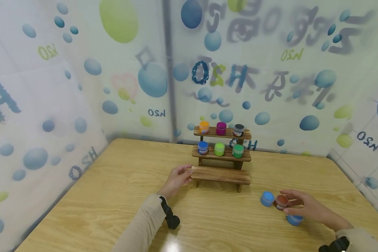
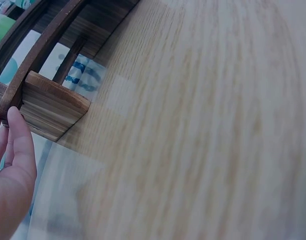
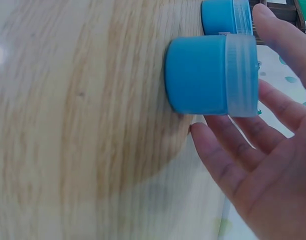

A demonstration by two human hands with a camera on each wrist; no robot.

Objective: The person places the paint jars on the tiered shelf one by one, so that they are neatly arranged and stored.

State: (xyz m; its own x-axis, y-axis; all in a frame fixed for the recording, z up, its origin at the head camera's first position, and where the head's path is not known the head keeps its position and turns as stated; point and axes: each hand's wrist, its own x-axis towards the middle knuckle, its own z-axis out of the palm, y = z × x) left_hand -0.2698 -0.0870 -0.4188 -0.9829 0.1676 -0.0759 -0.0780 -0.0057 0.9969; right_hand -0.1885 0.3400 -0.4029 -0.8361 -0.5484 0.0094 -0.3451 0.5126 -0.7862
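A three-tier wooden stand [image 1: 220, 174] stands on the table. My left hand [image 1: 178, 180] pinches the left end of its lowest shelf; in the left wrist view the fingers of that hand [image 2: 15, 165] and thumb lie on either side of the dark wooden edge [image 2: 14, 95]. At the right, my right hand [image 1: 308, 207] is spread around a brown-red jar [image 1: 281, 202], with a gap between thumb and fingers; whether it touches the jar I cannot tell. A light blue jar [image 1: 267, 198] sits left of it, and another blue jar [image 1: 294, 219] under the hand, large in the right wrist view [image 3: 198, 75].
Orange [image 1: 204, 127], magenta [image 1: 221, 128] and black [image 1: 238, 130] jars stand on the top shelf. Blue [image 1: 203, 147], light green [image 1: 219, 149] and green [image 1: 237, 151] ones stand on the middle shelf. A patterned curtain [image 1: 129, 122] hangs behind the table [image 1: 113, 196].
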